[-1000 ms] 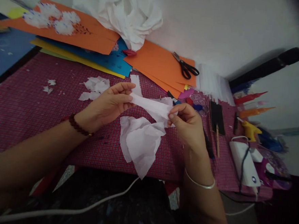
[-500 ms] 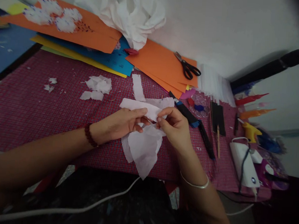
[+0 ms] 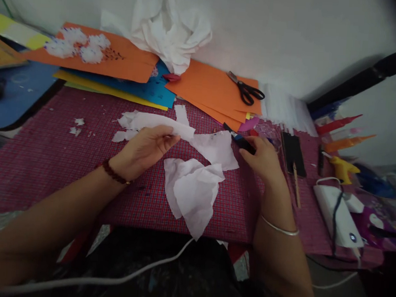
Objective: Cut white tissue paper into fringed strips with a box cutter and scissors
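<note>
On the checked tablecloth (image 3: 140,201), the left hand (image 3: 150,147) pinches a white paper strip (image 3: 182,130); the right hand (image 3: 260,157) touches a blue-black tool (image 3: 244,142), its grip unclear.

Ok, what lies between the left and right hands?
In the head view, a torn piece of white paper lies on the checked cloth between the left hand and the right hand; the held white strip ends beside it.

Right hand (image 3: 264,158) has moved from paper strip (image 3: 182,129) to black tool (image 3: 245,144).
</note>
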`<state>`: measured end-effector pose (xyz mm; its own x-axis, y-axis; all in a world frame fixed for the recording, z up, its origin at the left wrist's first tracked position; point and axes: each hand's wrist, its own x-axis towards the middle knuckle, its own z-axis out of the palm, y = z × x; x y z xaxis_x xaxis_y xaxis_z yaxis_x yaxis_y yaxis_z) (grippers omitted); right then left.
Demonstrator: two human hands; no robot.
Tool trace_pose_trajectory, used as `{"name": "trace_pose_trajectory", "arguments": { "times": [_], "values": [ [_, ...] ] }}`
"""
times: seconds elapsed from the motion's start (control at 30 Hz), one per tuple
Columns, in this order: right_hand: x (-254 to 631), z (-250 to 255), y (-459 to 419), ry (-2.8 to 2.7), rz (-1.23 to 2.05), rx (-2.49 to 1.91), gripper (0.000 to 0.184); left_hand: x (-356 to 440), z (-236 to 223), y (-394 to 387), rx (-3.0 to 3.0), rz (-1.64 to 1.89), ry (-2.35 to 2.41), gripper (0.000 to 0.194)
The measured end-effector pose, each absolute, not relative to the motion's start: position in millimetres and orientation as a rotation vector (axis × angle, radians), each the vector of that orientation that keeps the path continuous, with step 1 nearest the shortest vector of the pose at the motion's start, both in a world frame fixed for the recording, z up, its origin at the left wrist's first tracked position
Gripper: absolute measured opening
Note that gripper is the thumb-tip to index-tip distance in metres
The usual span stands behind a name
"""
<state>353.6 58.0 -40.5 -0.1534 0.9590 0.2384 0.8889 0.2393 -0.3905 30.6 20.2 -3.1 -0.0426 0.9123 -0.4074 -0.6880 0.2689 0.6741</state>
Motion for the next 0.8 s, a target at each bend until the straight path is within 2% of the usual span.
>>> {"name": "trace_pose_trajectory", "arguments": {
  "times": [0.13, 0.33, 0.47, 0.6, 0.8],
  "values": [
    [360, -54, 63, -2.117, 0.126, -1.754, 0.038, 24, -1, 29, 0.272, 1.418, 0.982, 0.034],
    [364, -45, 60, -1.975, 0.175, -1.805, 0.018, 14, 3, 36, 0.240, 1.444, 0.927, 0.028],
    [345, -14, 38, -1.829, 0.320, -1.542, 0.031, 10, -2, 39, 0.238, 1.442, 0.902, 0.026],
    [309, 4, 14, -2.088, 0.299, -1.244, 0.039, 8, -7, 40, 0.194, 1.362, 0.924, 0.022],
    [285, 2, 8, -2.298, 0.248, -1.220, 0.038, 6, -11, 40, 0.189, 1.342, 0.968, 0.019]
  ]
}}
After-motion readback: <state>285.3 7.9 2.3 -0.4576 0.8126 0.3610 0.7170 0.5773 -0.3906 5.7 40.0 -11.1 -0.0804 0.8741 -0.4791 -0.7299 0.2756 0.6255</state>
